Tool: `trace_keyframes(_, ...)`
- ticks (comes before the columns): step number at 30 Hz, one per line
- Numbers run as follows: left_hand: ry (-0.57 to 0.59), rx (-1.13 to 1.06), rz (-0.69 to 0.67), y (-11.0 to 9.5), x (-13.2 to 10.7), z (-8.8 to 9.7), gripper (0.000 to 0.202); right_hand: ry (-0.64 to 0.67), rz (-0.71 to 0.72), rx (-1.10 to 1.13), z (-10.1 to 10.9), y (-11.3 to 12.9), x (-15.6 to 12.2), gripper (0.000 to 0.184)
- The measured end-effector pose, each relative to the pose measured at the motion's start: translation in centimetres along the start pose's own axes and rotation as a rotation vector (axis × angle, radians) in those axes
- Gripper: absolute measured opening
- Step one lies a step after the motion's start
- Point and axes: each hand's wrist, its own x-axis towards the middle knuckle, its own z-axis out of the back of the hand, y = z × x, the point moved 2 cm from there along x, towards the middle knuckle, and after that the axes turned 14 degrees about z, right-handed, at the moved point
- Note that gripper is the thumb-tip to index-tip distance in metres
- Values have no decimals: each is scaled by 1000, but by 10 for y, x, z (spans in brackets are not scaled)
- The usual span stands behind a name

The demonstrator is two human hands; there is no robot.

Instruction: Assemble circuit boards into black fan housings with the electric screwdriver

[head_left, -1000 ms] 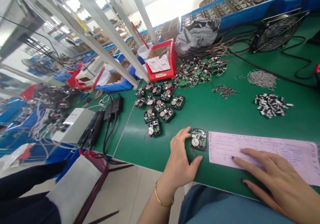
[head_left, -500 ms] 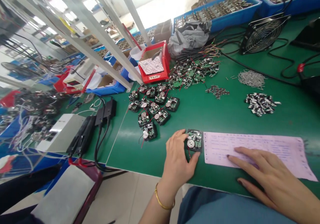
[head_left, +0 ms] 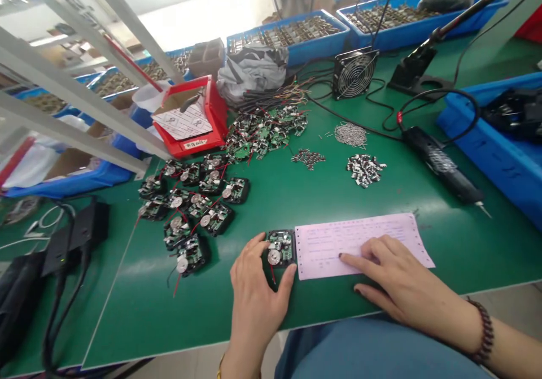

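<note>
Thumb and fingers of my left hand (head_left: 261, 288) grip the edges of a small circuit board assembly (head_left: 281, 248) in a black housing, which rests on the green table. A round silver part sits at its lower left, and a red wire trails below. Right beside it lies a pink sheet of paper (head_left: 324, 238) with rows of faint writing. My right hand (head_left: 392, 274) holds nothing; its index finger stretches onto the sheet, the thumb stands apart and the other fingers are partly curled.
Several similar assemblies (head_left: 214, 218) stand left. Behind them are a red bin (head_left: 215, 122) and a heap of circuit boards (head_left: 265, 133). Small piles of screws (head_left: 309, 158), silver pins (head_left: 350, 135) and black-and-white parts (head_left: 365, 170) lie ahead. An electric screwdriver (head_left: 442, 164) and blue crate (head_left: 508, 147) are right.
My view has turned right, bringing the screwdriver and blue crate into sight. The right hand's fingers have drawn in, leaving the index finger extended on the sheet. My left hand keeps its grip.
</note>
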Motion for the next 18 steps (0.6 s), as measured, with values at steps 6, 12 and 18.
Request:
trace_keyframes(6,-16,-11,-21,0,1,0,47,-30,-17,-13,-5,-3,1,55)
trace_keyframes(12,-5,1,-30,-1,2,1,47,-26,-25,-41,-8,-3,2,55)
trace_keyframes(18,6,-18,-26,-2,3,2,51,-38,-13,-48,-6,-2,4,51)
